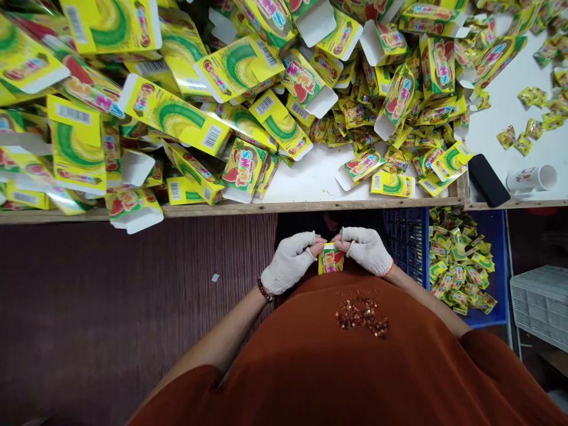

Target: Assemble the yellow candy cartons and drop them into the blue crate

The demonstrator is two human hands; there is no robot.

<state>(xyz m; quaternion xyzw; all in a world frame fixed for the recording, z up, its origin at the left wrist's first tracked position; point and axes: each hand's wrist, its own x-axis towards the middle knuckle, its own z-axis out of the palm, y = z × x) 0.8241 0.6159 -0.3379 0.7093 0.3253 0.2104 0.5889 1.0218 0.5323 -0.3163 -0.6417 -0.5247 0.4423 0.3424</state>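
Both my hands wear white fingerless gloves and meet in front of my body, below the table edge. Between them is a small yellow and green box (331,259) with a red fruit picture. My left hand (293,259) pinches its upper left corner between thumb and fingers. The upper right corner is pinched by my right hand (364,249). The box's top edge lies between the fingertips, and its lower end is close to my shirt. Many similar boxes (171,115) are heaped on the table ahead, several with open white flaps.
Small wrapped packets (355,112) lie among the boxes on the white table (306,177). A black phone (488,180) and a white mug (531,178) are at the right. Below stands a blue crate (500,260) of packets, beside a pale crate (541,302).
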